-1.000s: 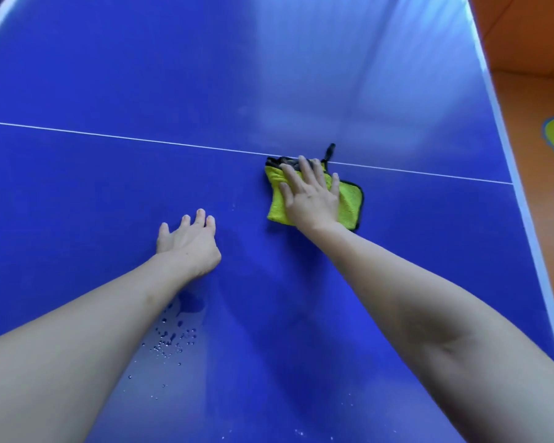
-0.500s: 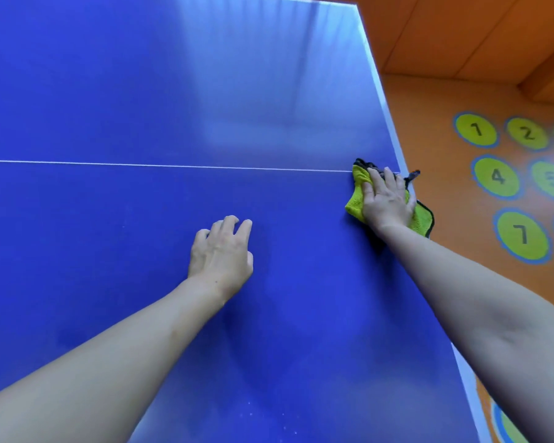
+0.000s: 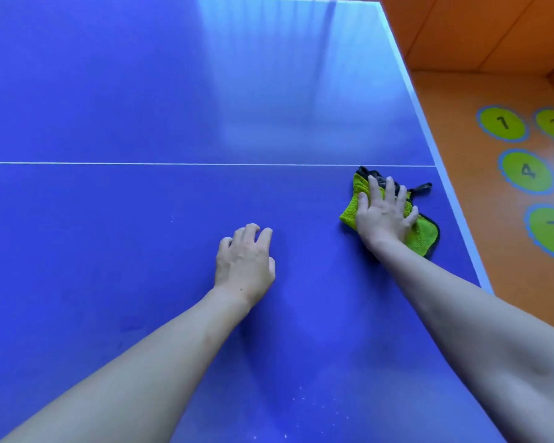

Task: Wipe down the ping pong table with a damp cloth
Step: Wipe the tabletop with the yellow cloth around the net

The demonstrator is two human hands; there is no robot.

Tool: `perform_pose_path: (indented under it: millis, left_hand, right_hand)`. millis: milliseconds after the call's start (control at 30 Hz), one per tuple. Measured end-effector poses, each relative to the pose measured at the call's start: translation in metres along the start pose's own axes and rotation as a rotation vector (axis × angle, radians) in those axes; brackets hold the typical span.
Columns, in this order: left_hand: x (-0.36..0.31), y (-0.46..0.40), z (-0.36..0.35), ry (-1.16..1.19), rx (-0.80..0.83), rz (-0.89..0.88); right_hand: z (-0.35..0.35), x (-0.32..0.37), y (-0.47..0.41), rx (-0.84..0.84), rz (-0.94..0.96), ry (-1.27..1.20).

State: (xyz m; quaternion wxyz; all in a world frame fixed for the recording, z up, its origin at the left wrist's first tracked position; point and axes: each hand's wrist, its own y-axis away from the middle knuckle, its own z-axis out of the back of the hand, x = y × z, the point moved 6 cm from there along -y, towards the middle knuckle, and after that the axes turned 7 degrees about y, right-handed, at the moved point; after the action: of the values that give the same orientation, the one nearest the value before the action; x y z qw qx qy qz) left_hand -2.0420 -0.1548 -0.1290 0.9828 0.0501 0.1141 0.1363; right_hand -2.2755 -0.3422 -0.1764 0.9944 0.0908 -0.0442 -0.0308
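The blue ping pong table fills most of the view, with a thin white centre line running across it. A folded yellow-green cloth with a black edge and loop lies near the table's right edge, just below the line. My right hand lies flat on the cloth, fingers spread, pressing it onto the table. My left hand rests on the bare table to the left of the cloth, its fingers bent with the tips on the surface, holding nothing.
The table's white right edge runs diagonally close to the cloth. Beyond it is an orange floor with green numbered circles. A few small water droplets speckle the table between my forearms.
My right hand first slid the cloth right to the table's edge, then back a little inward. My left hand moved right along the table and its fingers bent more.
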Motion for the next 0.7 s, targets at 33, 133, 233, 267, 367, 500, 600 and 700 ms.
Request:
perform_pose_path:
  millis: [33,133,233,267,367,500,600,700]
  left_hand:
    - [0.017,0.006,0.002,0.003,-0.006,0.015]
    - [0.075,0.021,0.011,-0.004,-0.036,0.052]
    - [0.136,0.034,0.021,-0.004,-0.063,0.106]
    - [0.156,0.038,0.026,-0.009,-0.071,0.127]
    - [0.222,0.052,0.037,-0.034,-0.065,0.221]
    - [0.277,0.061,0.035,-0.079,0.006,0.234]
    - [0.283,0.057,0.038,-0.02,0.031,0.215]
    - [0.281,0.056,0.041,0.031,0.06,0.25]
  right_hand:
    - [-0.003,0.017,0.007,0.0,0.018,0.008]
    - [-0.012,0.083,0.033,-0.009,0.1,0.022]
    - [-0.022,0.163,0.059,-0.004,0.182,0.038]
    - [-0.026,0.191,0.068,0.0,0.211,0.041]
    - [-0.037,0.274,0.093,0.013,0.296,0.043]
    - [-0.048,0.367,0.122,0.004,0.499,0.05]
    - [-0.056,0.4,0.15,-0.032,0.789,0.112]
    - [-0.059,0.387,0.174,-0.071,1.097,0.139]
